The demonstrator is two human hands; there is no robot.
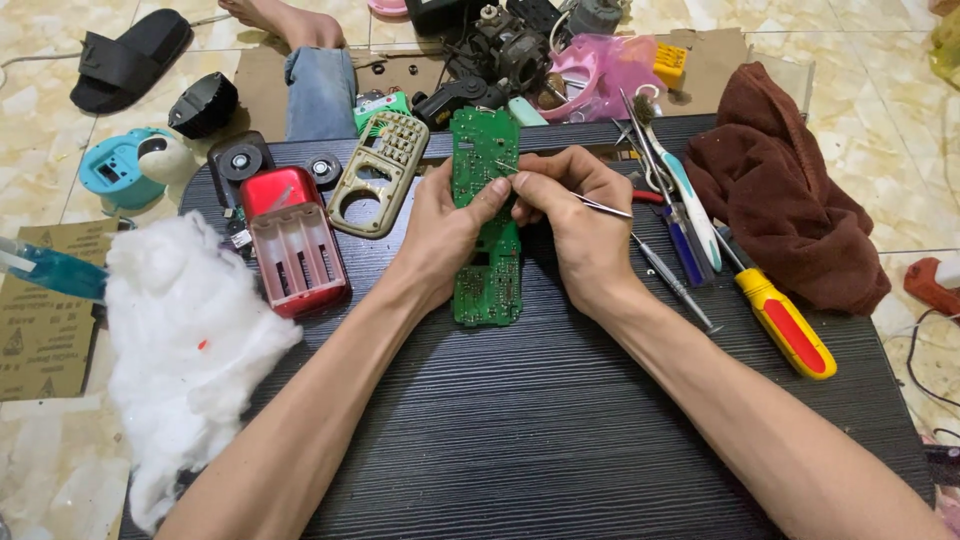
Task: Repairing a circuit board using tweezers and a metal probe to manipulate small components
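Your forearms enter from the near edge and cross the black ribbed table [540, 420] toward its middle. Your left hand [440, 235] is closed around the left edge of the long green circuit board [487, 290], thumb pressed on its face, holding it tilted up off the table. Your right hand [580, 225] pinches a pair of thin metal tweezers [590, 203], fingers fully closed on them; the tips meet the board near its upper half, and whether they grip a part cannot be told. Left of the board, just beside your left wrist, lies a red battery housing [295, 245] with three open slots, and beyond it a beige keypad frame [380, 172]. A mass of white cotton wadding [185, 340] overhangs the left table edge. To the right, near your right hand, lie a slim screwdriver [672, 280], a white and teal toothbrush [685, 195] and a yellow and red screwdriver [785, 322]. A brown cloth [790, 190] covers the far right corner. Past the far edge sit a pile of dark motor parts [510, 50] and another person's leg in jeans [320, 90].
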